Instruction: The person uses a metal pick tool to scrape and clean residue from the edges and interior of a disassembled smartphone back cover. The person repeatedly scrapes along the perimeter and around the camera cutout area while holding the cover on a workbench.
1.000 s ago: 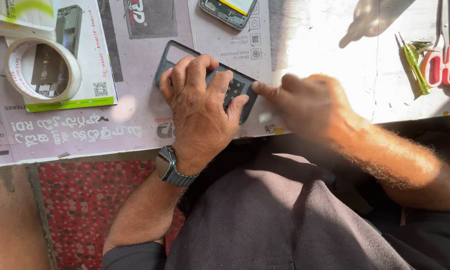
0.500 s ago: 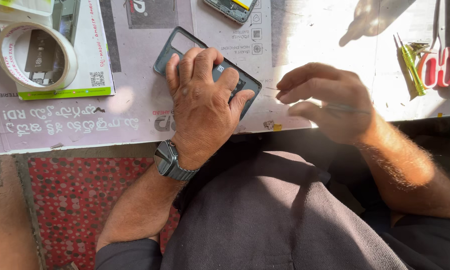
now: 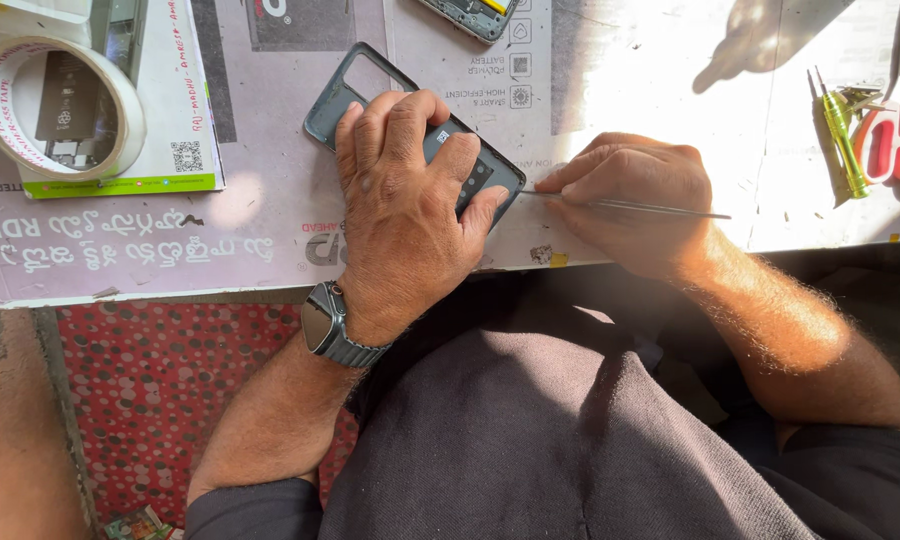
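Note:
A dark phone back cover (image 3: 355,85) lies tilted on the paper-covered table (image 3: 610,70). My left hand (image 3: 405,200) presses flat on it, fingers spread over its lower half, a grey watch (image 3: 332,325) on the wrist. My right hand (image 3: 635,195) sits just right of the cover and pinches thin metal tweezers (image 3: 660,208); their tip reaches the cover's lower right corner.
A tape roll (image 3: 55,105) rests on a green-edged box at the far left. Another phone part (image 3: 475,15) lies at the top edge. A green screwdriver (image 3: 842,135) and red-handled scissors (image 3: 895,135) sit at the right. Red patterned floor (image 3: 160,400) shows below the table.
My right hand has drawn back to the right and now holds the tweezers level against the cover's corner. My left hand stays pressed on the cover.

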